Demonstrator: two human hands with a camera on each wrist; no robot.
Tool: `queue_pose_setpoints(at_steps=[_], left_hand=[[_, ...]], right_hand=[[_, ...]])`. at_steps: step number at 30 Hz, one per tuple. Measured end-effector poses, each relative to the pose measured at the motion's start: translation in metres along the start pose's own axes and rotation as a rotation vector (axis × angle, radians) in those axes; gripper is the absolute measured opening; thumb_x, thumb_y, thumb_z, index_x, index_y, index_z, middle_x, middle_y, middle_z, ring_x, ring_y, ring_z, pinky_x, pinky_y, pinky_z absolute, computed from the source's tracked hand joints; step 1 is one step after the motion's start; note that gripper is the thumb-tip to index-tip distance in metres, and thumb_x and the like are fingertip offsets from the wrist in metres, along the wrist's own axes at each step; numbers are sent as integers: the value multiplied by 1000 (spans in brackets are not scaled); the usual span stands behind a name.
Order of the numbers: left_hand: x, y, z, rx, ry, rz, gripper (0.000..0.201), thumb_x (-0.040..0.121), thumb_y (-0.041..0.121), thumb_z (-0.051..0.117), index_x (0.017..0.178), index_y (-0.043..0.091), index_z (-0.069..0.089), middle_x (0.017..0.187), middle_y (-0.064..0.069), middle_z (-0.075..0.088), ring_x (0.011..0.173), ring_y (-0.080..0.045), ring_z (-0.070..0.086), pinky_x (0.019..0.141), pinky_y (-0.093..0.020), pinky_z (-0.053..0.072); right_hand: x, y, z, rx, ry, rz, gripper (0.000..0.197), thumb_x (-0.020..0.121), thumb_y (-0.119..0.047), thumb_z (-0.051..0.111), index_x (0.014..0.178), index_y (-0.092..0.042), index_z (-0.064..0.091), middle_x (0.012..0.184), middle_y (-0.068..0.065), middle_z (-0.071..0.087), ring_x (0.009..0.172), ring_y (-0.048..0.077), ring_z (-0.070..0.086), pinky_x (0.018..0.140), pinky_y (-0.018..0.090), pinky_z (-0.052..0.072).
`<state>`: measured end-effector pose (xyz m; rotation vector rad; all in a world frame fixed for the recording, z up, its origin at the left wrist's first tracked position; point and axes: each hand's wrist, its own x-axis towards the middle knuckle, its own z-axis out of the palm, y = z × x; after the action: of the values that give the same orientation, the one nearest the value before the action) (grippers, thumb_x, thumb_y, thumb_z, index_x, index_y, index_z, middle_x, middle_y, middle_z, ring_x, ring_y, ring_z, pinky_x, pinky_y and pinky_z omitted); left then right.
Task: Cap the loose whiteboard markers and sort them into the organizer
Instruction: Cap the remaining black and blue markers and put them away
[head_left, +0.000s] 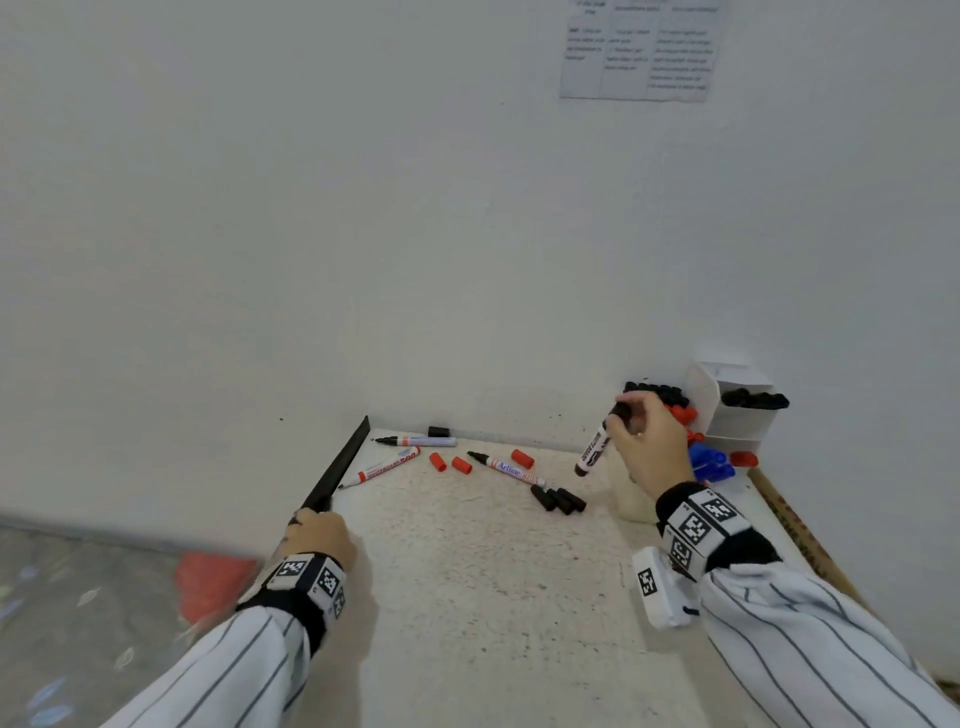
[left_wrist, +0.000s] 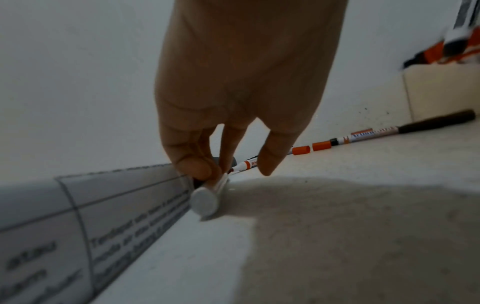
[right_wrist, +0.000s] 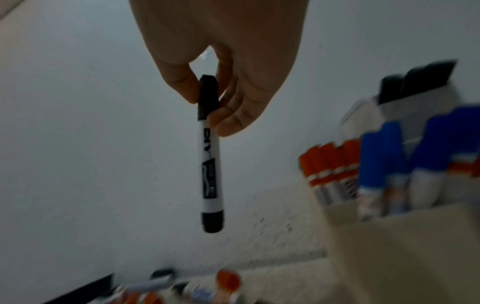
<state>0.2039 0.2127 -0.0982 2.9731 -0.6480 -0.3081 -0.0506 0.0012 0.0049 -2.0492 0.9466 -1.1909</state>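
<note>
My right hand pinches the cap end of a capped black marker, which hangs above the table just left of the white tiered organizer. The right wrist view shows the same hand and marker, beside red markers and blue markers standing in the organizer. At the table's left edge my left hand pinches a white marker lying on the table; in the head view the hand hides it. Loose uncapped markers, red caps and black caps lie at the back.
A black strip borders the table's left edge. A cream box stands in front of the organizer, under my right hand. A cardboard strip runs along the right edge. A printed sheet hangs on the wall.
</note>
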Motion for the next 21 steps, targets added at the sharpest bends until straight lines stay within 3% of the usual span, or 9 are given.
queue_pose_setpoints(at_steps=[4,8,12,14,18,21], left_hand=[[9,3,4,-8,13,-13,38,96,14,36,132,5,41,132,-12,49,123,-25,49,102,-33,40],[10,7,3,-43,37,-12,35,99,15,31,129,2,44,131,-11,51,122,-22,51,99,-28,42],[7,21,-2,-244,-6,-34,38,100,25,32,123,-1,47,128,-17,53,117,-29,52,97,-34,39],[7,34,-4,-316,-47,2,43,97,31,38,125,-1,44,127,-20,52,116,-32,52,96,-37,40],[4,66,-3,-416,-85,133,35,91,30,48,114,3,47,105,-17,61,96,-31,60,82,-36,46],[-4,84,-3,-507,-124,154,33,90,26,51,115,6,46,100,-16,63,90,-30,62,83,-37,51]], right_hand=[[21,12,-63,-31,208,-13,23,90,-8,54,113,-6,54,99,3,56,82,14,55,67,10,40],[30,28,-116,-99,393,-35,26,90,-6,52,115,-1,52,106,13,57,88,17,53,78,26,44],[35,45,-140,-129,406,-14,27,90,-7,53,116,1,50,114,19,56,96,24,57,79,26,45],[35,49,-142,-138,392,-11,27,90,-6,53,116,2,50,114,20,56,95,21,55,79,25,44],[37,55,-137,-119,399,-32,26,91,-5,51,116,2,48,115,19,54,95,18,53,81,26,45],[40,58,-135,-128,437,-82,26,91,-4,49,116,2,47,114,20,54,94,19,53,82,29,45]])
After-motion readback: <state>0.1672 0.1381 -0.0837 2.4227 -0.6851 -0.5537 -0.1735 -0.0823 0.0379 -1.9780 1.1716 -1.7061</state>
